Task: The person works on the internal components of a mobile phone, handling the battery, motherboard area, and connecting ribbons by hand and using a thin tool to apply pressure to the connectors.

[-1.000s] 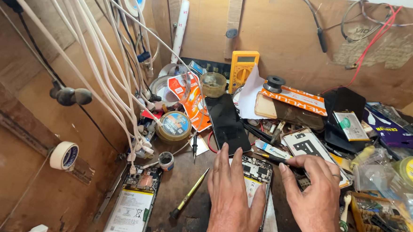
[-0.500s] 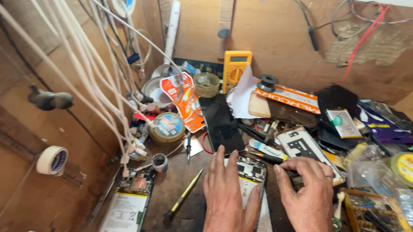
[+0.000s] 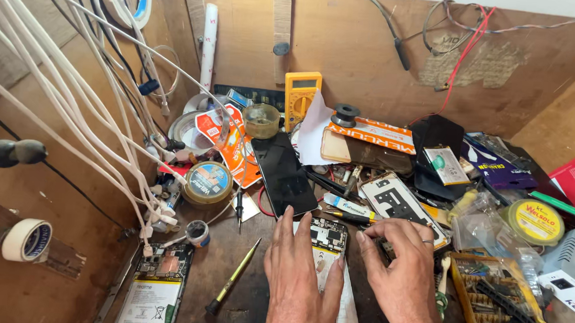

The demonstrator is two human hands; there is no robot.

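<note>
An opened phone with its circuit board exposed lies on the wooden bench between my hands. My left hand rests flat beside and partly over it, fingers spread and pressing down. My right hand sits just right of the phone, fingers curled near its edge; whether they pinch anything small is hidden. A black phone screen lies just beyond the phone. A yellow-handled screwdriver lies left of my left hand.
Another opened phone with its battery lies at lower left under hanging white cables. A yellow multimeter, round tins, a phone frame, a compartment box of parts and a tape roll crowd the bench.
The view has tilted slightly, shifting the bench in frame. My hands stay on the opened phone, with the right fingers curling a little closer to its edge.
</note>
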